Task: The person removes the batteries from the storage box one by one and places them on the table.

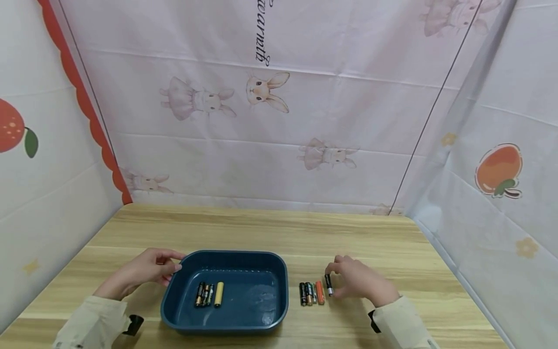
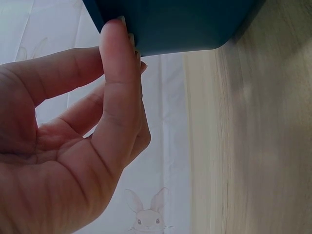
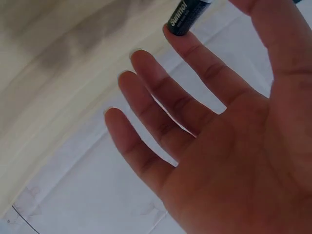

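Note:
At its upper left corner, the dark blue tray is held by my left hand, thumb at the rim and fingers against the outer wall. In the left wrist view, fingertips meet the tray's wall. My right hand pinches a black battery between index finger and thumb, right of the row on the table. One end of that battery shows at the index fingertip in the right wrist view; the other fingers are spread. Inside the tray lie several dark batteries and a yellow battery.
Between tray and right hand, several dark batteries and an orange battery lie side by side on the wooden table. Printed cloth walls enclose the table at the back and both sides.

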Demonstrator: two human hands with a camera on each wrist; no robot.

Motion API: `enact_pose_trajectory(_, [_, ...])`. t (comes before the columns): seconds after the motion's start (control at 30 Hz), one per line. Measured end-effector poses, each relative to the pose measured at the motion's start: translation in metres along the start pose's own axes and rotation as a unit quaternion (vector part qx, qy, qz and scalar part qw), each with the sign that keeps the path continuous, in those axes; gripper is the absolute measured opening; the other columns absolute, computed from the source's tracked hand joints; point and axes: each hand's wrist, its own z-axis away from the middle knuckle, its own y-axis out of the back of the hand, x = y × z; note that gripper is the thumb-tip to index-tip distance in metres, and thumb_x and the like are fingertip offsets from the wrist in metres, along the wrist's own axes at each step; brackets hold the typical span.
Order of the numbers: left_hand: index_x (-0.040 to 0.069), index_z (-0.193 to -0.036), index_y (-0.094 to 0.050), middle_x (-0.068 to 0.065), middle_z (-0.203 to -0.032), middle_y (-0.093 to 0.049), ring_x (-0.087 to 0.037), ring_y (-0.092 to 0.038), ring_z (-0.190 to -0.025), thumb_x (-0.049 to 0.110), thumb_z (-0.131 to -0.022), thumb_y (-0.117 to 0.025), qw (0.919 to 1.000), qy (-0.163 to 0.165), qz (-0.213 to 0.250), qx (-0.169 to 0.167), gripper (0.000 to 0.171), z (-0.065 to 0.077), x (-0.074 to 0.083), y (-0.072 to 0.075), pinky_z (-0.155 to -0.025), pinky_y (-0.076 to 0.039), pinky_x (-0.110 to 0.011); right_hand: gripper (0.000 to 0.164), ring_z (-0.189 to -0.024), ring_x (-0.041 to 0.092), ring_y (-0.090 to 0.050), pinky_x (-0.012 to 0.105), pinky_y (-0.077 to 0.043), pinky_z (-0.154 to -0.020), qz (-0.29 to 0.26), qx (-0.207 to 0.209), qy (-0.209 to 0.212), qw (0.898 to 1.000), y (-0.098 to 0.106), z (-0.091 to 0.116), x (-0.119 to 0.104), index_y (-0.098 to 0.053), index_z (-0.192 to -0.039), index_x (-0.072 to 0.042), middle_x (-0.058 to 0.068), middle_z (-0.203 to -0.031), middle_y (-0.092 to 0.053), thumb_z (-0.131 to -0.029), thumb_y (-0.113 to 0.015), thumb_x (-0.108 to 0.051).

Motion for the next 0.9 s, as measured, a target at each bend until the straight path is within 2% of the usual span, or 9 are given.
enact_pose_trajectory(0.3, [-0.011,-0.13,-0.051,-0.008,-0.08,-0.055,-0.019,-0.058,-0.072,0.009,-0.094,-0.059,0.9999,-0.007,0.009,-0.009,0.042,0.0,0.0,0.0,-0.066,-0.057,-0.038,0.046,-0.085,0.02,-0.051,0.046,-0.047,-0.076,-0.035,-0.021,-0.016,0.999,-0.01,-0.003,-0.002,-0.07,-0.106,-0.006,0.001,-0.093,-0.056,-0.064,-0.084,-0.016])
enact_pose_trajectory(0.57, [-0.011,-0.13,-0.051,-0.008,-0.079,-0.055,-0.02,-0.059,-0.071,0.008,-0.094,-0.059,0.9999,-0.006,0.009,-0.006,0.042,0.001,0.001,0.0,-0.065,-0.057,-0.038,0.045,-0.087,0.021,-0.051,0.048,-0.047,-0.078,-0.029,-0.014,-0.013,0.999,-0.012,-0.002,-0.007,-0.07,-0.104,-0.008,0.0,-0.093,-0.055,-0.063,-0.085,-0.02])
enact_pose_trajectory(0.9, [-0.011,-0.131,-0.051,-0.008,-0.079,-0.055,-0.02,-0.058,-0.072,0.008,-0.094,-0.059,0.9999,-0.006,0.011,-0.006,0.042,0.002,0.002,-0.001,-0.066,-0.057,-0.039,0.046,-0.083,0.019,-0.049,0.043,-0.045,-0.073,-0.024,-0.014,-0.017,0.999,-0.012,-0.002,-0.009,-0.069,-0.105,-0.009,-0.001,-0.089,-0.053,-0.063,-0.085,-0.02])
